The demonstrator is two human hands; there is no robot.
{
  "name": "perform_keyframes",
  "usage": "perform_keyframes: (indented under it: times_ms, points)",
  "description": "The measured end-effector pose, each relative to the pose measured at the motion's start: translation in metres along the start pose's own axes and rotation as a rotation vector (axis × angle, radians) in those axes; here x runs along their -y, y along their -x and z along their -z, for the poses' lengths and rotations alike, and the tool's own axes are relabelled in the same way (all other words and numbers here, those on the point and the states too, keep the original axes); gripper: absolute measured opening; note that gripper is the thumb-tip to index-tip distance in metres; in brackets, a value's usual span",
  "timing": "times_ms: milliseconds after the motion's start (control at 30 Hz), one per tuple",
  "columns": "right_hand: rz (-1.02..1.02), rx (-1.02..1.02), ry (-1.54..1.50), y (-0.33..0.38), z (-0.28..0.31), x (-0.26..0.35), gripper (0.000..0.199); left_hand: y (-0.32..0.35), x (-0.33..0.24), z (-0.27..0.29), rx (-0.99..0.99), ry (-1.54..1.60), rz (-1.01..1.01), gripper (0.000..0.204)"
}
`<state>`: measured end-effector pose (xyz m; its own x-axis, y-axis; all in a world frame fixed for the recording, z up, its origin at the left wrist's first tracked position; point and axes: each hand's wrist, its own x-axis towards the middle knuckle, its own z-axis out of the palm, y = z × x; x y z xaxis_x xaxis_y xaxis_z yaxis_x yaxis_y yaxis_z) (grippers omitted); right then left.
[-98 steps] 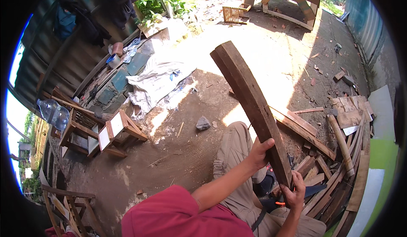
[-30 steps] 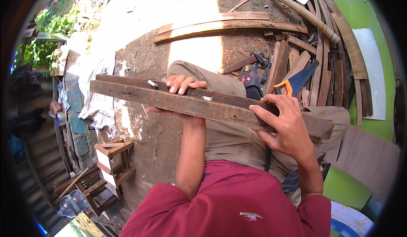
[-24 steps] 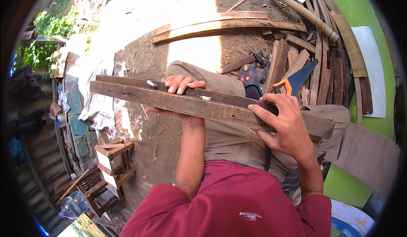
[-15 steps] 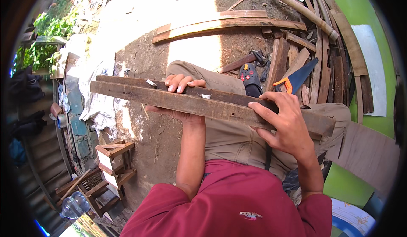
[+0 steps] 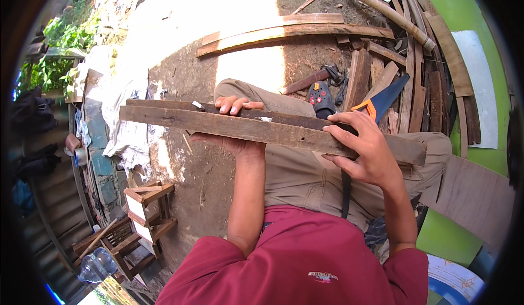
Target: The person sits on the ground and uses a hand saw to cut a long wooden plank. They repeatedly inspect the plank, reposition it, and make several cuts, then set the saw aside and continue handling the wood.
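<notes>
Across my lap, raised in the air, are two long dark wooden battens (image 5: 218, 127) lying side by side, the far one mostly behind the near one. My left hand (image 5: 246, 147) is wrapped round them left of the middle, palm underneath and fingertips over the far side. Toward the right end, my right hand (image 5: 372, 155) grips the wood with fingers on top and thumb against the near face. A small white piece (image 5: 198, 106) sticks up at the far batten, left of my left fingers. Another white bit (image 5: 265, 119) shows between the battens.
A handsaw (image 5: 390, 99) with an orange handle rests by a pile of scrap wood (image 5: 406, 95) at the right. Longer boards (image 5: 295, 31) lie on the ground ahead. To the left are a small wooden frame (image 5: 147, 217) and a clear plastic bottle (image 5: 98, 264).
The battens have shifted and rolled slightly, their right end rising a little. My right hand has moved up slightly with its fingers spread more over the top; both hands keep their hold.
</notes>
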<state>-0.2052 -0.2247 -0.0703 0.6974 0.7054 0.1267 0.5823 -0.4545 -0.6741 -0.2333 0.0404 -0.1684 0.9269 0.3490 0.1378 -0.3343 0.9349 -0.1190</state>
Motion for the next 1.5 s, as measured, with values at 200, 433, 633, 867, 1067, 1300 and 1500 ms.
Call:
perform_keyframes:
  times_ms: [200, 433, 633, 867, 1067, 1300, 1500]
  points:
    - [-0.001, -0.066, -0.011, 0.008, 0.020, -0.013, 0.056, -0.003, -0.003, 0.004, -0.129, -0.030, -0.008, 0.082]
    - [-0.482, -0.550, -0.262, 0.037, 0.074, -0.061, 0.043, -0.011, -0.008, 0.011, -0.156, -0.320, -0.081, 0.086]
    - [-0.891, -0.747, 0.446, 0.087, 0.087, -0.246, 0.056, -0.026, 0.002, 0.014, -0.103, -0.239, 0.015, 0.084]
    - [-1.217, -0.617, 0.607, 0.139, 0.031, -0.311, 0.054, -0.021, 0.005, 0.016, -0.111, -0.259, 0.003, 0.080]
    - [-1.486, -0.464, 0.686, 0.155, -0.028, -0.345, 0.043, -0.030, 0.016, 0.002, -0.155, -0.227, 0.009, 0.081]
    - [-1.092, 0.038, 0.538, 0.051, -0.089, -0.273, 0.050, -0.024, -0.011, -0.031, -0.082, -0.249, -0.134, 0.080]
    - [-0.758, 0.059, 0.619, 0.065, -0.172, -0.285, 0.058, -0.039, -0.004, -0.048, -0.061, -0.233, -0.166, 0.082]
